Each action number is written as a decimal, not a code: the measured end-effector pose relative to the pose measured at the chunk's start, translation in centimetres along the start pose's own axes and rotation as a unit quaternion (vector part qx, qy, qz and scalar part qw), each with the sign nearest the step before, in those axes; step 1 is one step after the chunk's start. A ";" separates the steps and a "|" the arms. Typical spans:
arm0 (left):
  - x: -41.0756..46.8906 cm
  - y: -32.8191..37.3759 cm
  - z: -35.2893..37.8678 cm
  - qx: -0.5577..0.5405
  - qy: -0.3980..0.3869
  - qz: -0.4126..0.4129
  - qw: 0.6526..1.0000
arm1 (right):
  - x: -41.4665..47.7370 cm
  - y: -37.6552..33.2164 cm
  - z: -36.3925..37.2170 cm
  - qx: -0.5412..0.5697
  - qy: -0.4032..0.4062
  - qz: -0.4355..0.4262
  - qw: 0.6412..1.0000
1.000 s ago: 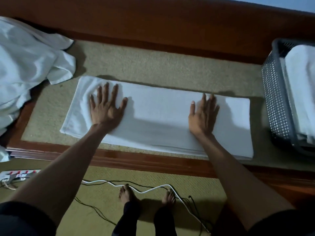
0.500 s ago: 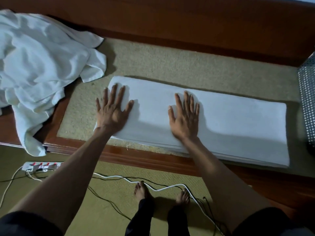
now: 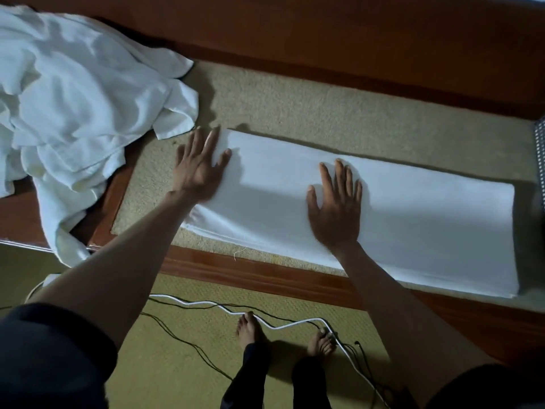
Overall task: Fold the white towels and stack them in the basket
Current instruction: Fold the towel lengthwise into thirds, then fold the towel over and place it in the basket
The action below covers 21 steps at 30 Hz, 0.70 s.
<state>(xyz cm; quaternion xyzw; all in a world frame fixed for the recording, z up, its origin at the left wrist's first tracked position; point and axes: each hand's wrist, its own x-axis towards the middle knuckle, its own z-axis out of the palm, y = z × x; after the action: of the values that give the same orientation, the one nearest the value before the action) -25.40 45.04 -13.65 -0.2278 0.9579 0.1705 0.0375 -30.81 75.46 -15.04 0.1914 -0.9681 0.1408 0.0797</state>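
Both spread flat, the left hand (image 3: 200, 166) has slid to the left end of the towel (image 3: 427, 219), the right hand (image 3: 336, 208) to its middle; a cross-fold seems next.

- A reddish wooden frame (image 3: 354, 39) bordered a beige pad (image 3: 324, 107).
- Near, an olive floor (image 3: 177, 379) carried a white cable (image 3: 203, 304) and black wires (image 3: 177, 338).
- Light was dim.

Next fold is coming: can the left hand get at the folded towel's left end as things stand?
Likely yes: the left hand lies flat on that end of the folded towel, nothing covers it, and the crumpled pile lies apart.
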 end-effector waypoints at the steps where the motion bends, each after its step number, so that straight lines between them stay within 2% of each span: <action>1: -0.8 -0.2 0.2 -0.024 0.014 -0.016 0.999 | -0.1 -0.1 0.0 0.003 0.008 0.007 1.000; 7: -4.6 -0.4 0.0 -0.075 0.030 -0.039 0.996 | -0.2 0.3 0.1 0.013 -0.031 0.004 0.999; 11: -5.7 0.4 -0.8 -0.102 0.043 -0.073 0.991 | -0.1 0.2 0.0 0.015 -0.028 0.008 0.999; 15: -3.7 1.2 -2.8 -0.169 -0.037 -0.163 0.971 | 0.0 0.1 -0.2 0.026 -0.032 0.019 0.999; 18: -2.1 0.9 -4.2 -0.262 -0.114 -0.239 0.928 | 0.1 0.0 -0.3 0.011 -0.042 0.016 0.999; 21: -2.2 1.2 -5.1 -0.327 -0.148 -0.254 0.898 | 0.2 0.1 -0.6 0.005 -0.057 0.015 0.998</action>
<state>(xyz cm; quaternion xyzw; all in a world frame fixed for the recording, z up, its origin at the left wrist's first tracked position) -23.96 45.18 -8.22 -0.4352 0.7409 0.4909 0.1438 -30.95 75.63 -14.47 0.1854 -0.9731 0.1353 0.0212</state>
